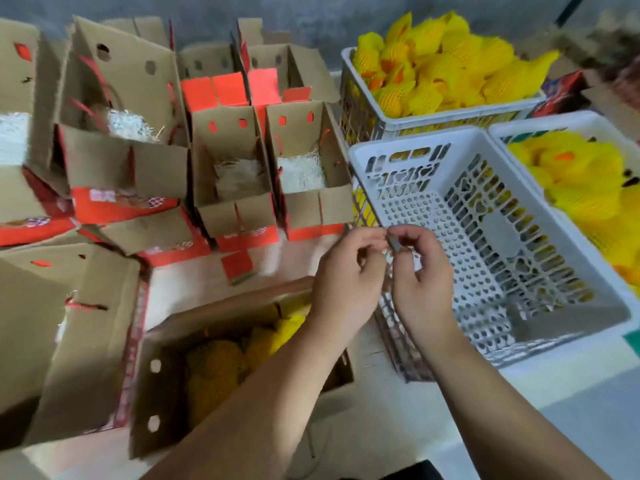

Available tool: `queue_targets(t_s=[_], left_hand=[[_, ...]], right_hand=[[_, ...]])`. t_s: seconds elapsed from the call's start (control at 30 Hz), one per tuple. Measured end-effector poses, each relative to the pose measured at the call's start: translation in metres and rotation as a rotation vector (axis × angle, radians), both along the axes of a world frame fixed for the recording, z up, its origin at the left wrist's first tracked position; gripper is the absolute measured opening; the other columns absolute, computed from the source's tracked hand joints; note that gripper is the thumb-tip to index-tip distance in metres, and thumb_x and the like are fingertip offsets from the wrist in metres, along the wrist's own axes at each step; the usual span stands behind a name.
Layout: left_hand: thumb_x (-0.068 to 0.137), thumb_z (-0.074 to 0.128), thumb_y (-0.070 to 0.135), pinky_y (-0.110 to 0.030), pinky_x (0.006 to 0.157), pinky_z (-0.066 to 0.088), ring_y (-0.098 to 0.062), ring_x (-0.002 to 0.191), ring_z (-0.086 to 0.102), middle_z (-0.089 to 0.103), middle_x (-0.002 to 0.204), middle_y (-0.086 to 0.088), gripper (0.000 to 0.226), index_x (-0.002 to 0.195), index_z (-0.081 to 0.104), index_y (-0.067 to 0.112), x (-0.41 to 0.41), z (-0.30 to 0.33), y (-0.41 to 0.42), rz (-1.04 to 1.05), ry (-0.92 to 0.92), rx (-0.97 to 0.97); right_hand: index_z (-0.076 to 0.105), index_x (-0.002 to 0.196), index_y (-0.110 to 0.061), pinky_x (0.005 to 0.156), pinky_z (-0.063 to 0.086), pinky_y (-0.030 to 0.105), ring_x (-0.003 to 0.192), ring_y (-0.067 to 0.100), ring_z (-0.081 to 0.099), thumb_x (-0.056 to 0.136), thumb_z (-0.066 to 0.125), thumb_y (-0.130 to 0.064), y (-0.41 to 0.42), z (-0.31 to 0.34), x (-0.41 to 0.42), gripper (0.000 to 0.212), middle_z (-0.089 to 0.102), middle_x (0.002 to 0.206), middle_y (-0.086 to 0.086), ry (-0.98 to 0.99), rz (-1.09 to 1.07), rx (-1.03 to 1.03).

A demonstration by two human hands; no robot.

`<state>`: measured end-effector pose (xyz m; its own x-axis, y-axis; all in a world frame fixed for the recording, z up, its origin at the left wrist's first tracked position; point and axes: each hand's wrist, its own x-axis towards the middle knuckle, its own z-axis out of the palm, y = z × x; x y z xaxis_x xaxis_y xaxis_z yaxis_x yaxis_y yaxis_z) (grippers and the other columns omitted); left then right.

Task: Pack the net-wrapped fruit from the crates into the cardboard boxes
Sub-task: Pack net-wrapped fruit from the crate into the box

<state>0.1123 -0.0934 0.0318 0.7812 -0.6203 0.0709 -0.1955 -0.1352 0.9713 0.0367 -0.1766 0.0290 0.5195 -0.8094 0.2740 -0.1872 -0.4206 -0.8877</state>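
Judging by the near brown cardboard box (239,372) part-filled with yellow net-wrapped fruit (221,358), packing was underway — the near white plastic crate (485,237) sat emptied, far boxes (235,168) awaited, both hands (349,271) (419,271) fruitless, fingertips pinching something small and unclear.

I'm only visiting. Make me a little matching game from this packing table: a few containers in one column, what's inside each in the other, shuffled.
Things:
1. near white crate
2. far white crate
3. nearest cardboard box
4. open box beside the near crate

Contents:
A. white shredded padding only
B. heaped with yellow-netted fruit
C. nothing
D. a few netted fruit

Pairs: 1-C, 2-B, 3-D, 4-A
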Motion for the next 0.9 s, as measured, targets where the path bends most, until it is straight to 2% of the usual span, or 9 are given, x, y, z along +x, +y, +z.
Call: queue_targets(t_s=[0.17, 0.23, 0.33, 0.37, 0.47, 0.57, 0.7, 0.8, 0.9], left_hand=[[0.095, 0.059, 0.013, -0.041, 0.099, 0.049, -0.024, 0.111, 0.065, 0.074, 0.113, -0.001, 0.022, 0.112, 0.073, 0.017, 0.013, -0.011, -0.113, 0.054, -0.219, 0.25], [0.098, 0.059, 0.021, -0.041, 0.098, 0.044, -0.025, 0.11, 0.065, 0.075, 0.11, 0.001, 0.02, 0.11, 0.075, 0.022, 0.017, -0.021, -0.136, 0.063, -0.386, 0.393], [0.094, 0.063, 0.025, -0.037, 0.091, 0.031, -0.022, 0.105, 0.06, 0.072, 0.098, 0.009, 0.015, 0.102, 0.074, 0.031, 0.014, -0.036, -0.145, 0.117, -0.539, 0.566], [0.091, 0.065, 0.024, -0.036, 0.091, 0.029, -0.022, 0.105, 0.058, 0.071, 0.096, 0.011, 0.015, 0.102, 0.074, 0.032, 0.014, -0.04, -0.146, 0.126, -0.581, 0.598], [0.09, 0.06, 0.026, -0.039, 0.099, 0.03, -0.019, 0.113, 0.053, 0.071, 0.103, 0.014, 0.022, 0.107, 0.072, 0.033, 0.015, -0.043, -0.147, 0.104, -0.689, 0.745], [0.095, 0.054, 0.033, -0.039, 0.106, 0.03, -0.015, 0.118, 0.051, 0.069, 0.107, 0.017, 0.022, 0.111, 0.069, 0.035, 0.016, -0.039, -0.15, 0.073, -0.72, 0.856], [0.1, 0.047, 0.038, -0.041, 0.111, 0.027, -0.013, 0.125, 0.044, 0.064, 0.114, 0.019, 0.025, 0.117, 0.065, 0.037, 0.016, -0.038, -0.152, 0.034, -0.71, 0.954], [0.098, 0.049, 0.032, -0.038, 0.11, 0.023, -0.013, 0.127, 0.041, 0.064, 0.115, 0.018, 0.025, 0.116, 0.066, 0.036, 0.016, -0.038, -0.152, 0.041, -0.676, 0.927], [0.098, 0.05, 0.03, -0.037, 0.105, 0.03, -0.013, 0.123, 0.042, 0.065, 0.113, 0.018, 0.024, 0.114, 0.067, 0.035, 0.017, -0.04, -0.151, 0.039, -0.659, 0.888]], right_hand=[[0.064, 0.109, -0.012, 0.086, 0.053, 0.04, 0.095, 0.025, 0.065, 0.093, 0.049, 0.001, -0.105, -0.033, 0.025, 0.025, 0.069, 0.104, 0.007, 0.136, -0.092, 0.401], [0.065, 0.102, -0.014, 0.068, 0.052, 0.027, 0.086, 0.021, 0.067, 0.093, 0.057, -0.014, -0.139, -0.051, 0.037, 0.012, 0.071, 0.094, 0.003, 0.307, 0.062, 0.326], [0.061, 0.076, 0.0, 0.055, 0.043, 0.04, 0.061, 0.018, 0.056, 0.086, 0.052, -0.023, -0.172, -0.079, 0.062, 0.026, 0.063, 0.071, 0.017, 0.331, 0.385, 0.05], [0.06, 0.078, 0.001, 0.058, 0.043, 0.042, 0.063, 0.017, 0.055, 0.086, 0.053, -0.02, -0.181, -0.091, 0.074, 0.023, 0.062, 0.075, 0.022, 0.321, 0.454, 0.027], [0.048, 0.133, -0.013, 0.092, 0.046, 0.042, 0.113, 0.03, 0.059, 0.101, 0.045, -0.024, -0.198, -0.131, 0.121, 0.034, 0.059, 0.123, 0.017, 0.635, 0.512, 0.063], [0.028, 0.147, -0.023, 0.102, 0.039, 0.05, 0.13, 0.036, 0.041, 0.1, 0.045, -0.032, -0.195, -0.165, 0.147, 0.05, 0.037, 0.143, 0.013, 0.907, 0.416, -0.012], [0.036, 0.142, -0.016, 0.111, 0.036, 0.05, 0.135, 0.038, 0.033, 0.094, 0.034, -0.039, -0.194, -0.179, 0.136, 0.053, 0.038, 0.141, 0.013, 0.828, 0.401, 0.054], [0.042, 0.12, -0.031, 0.075, 0.044, 0.036, 0.101, 0.025, 0.059, 0.074, 0.046, -0.05, -0.199, -0.168, 0.114, 0.05, 0.059, 0.104, -0.004, 0.597, 0.399, 0.285], [0.04, 0.132, -0.035, 0.062, 0.046, 0.023, 0.088, 0.013, 0.061, 0.072, 0.074, -0.04, -0.206, -0.154, 0.09, 0.069, 0.062, 0.105, -0.005, 0.498, 0.401, 0.457]])
